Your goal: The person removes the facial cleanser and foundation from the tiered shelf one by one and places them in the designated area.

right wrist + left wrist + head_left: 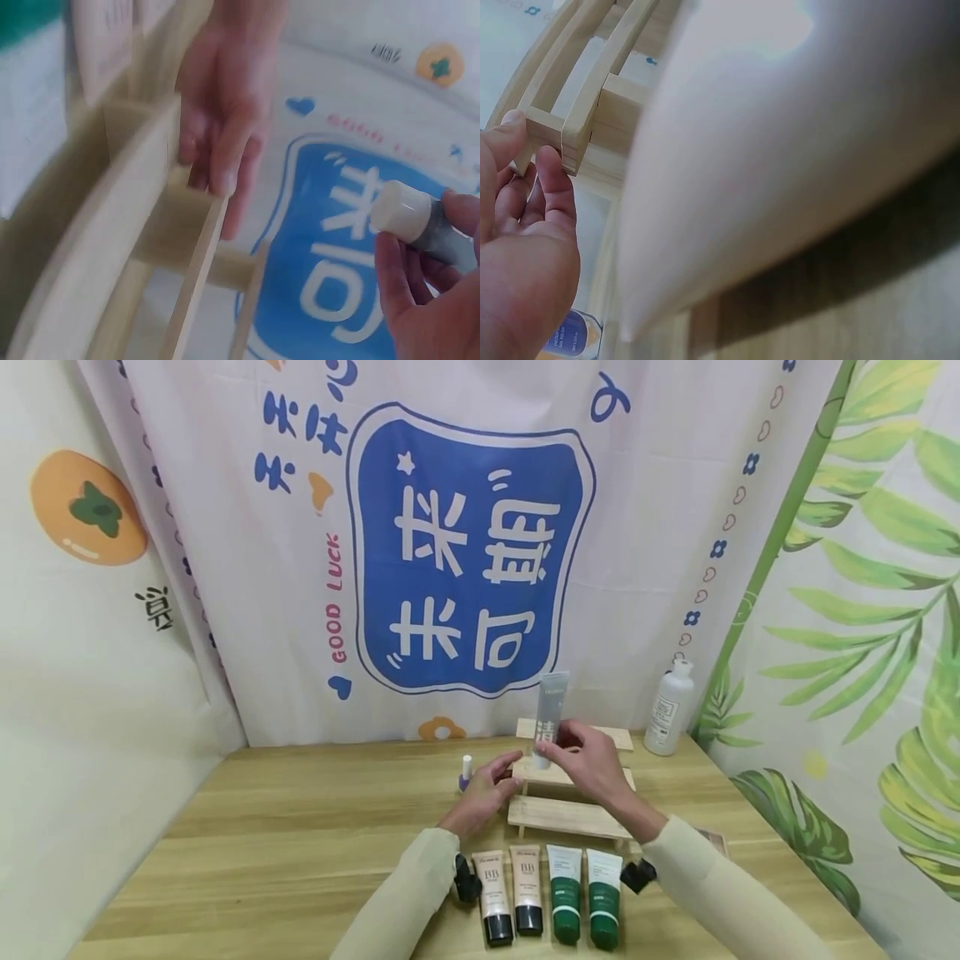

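Note:
A stepped wooden rack (568, 815) with three tiers stands at the back of the table. My left hand (486, 788) grips the left end of its middle tier; in the left wrist view the thumb and fingers close on the wood (546, 126). Above that tier, my right hand (597, 766) holds a grey squeeze tube (553, 700) upright with its cap end down. The tube's white cap (396, 210) shows between thumb and fingers in the right wrist view. Just left of the rack, close to my left hand, sits a small nail polish bottle (466, 770).
In front of the rack lie two beige BB cream tubes (491, 889) and two green-and-white tubes (565, 887). A white bottle (666, 712) stands at the back right corner. A printed curtain (637, 568) hangs behind the table (300, 835). A flat item (716, 840) is partly hidden by my right sleeve.

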Demonstrator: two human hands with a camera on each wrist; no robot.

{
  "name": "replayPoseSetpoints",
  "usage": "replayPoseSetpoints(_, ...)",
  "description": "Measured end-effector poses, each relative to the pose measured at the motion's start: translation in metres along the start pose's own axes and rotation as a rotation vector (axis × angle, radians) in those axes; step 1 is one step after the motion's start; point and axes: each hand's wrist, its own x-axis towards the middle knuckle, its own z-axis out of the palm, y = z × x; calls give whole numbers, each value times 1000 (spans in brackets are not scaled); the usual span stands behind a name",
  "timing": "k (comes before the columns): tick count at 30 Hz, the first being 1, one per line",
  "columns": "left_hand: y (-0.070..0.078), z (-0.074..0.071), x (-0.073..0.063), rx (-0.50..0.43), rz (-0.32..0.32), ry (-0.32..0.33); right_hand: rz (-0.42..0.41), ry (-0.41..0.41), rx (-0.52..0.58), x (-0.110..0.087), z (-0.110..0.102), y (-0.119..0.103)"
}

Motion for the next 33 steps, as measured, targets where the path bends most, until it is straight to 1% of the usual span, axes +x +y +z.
replayPoseSetpoints(2, -1, 1, 0, 0, -3, 7, 6, -21, -13, -15, -7, -2)
replayPoseSetpoints(4, -2, 1, 1, 0, 7, 12, 26, -43, -9, -32, -15, -1)
replayPoseSetpoints(7, -2, 1, 1, -2, 6, 13, 68, -79, -4, -58, -25, 5)
replayPoseSetpoints(11, -5, 1, 0, -14, 7, 10, 180, -147, 0, -90, -37, 19)
replayPoseSetpoints(15, -6, 0, 0, -16, 35, 17, 298, -235, -28, -112, -45, 31)
replayPoseSetpoints(19, -4, -1, 0, -1, 25, 26, 385, -301, -121, -129, -51, 36)
replayPoseSetpoints(23, -1, 0, -1, 13, 7, 31, 463, -365, -202, -141, -55, 34)
replayPoseSetpoints(25, 0, 0, 0, 23, 13, 32, 511, -397, -227, -147, -57, 34)
replayPoseSetpoints(28, 1, 0, 0, 41, 26, 29, 562, -440, -299, -154, -60, 34)
replayPoseSetpoints(30, 1, 0, 0, 47, 34, 27, 567, -469, -310, -157, -63, 35)
replayPoseSetpoints(33, 0, -1, -1, 45, 22, 23, 523, -517, -298, -161, -66, 37)
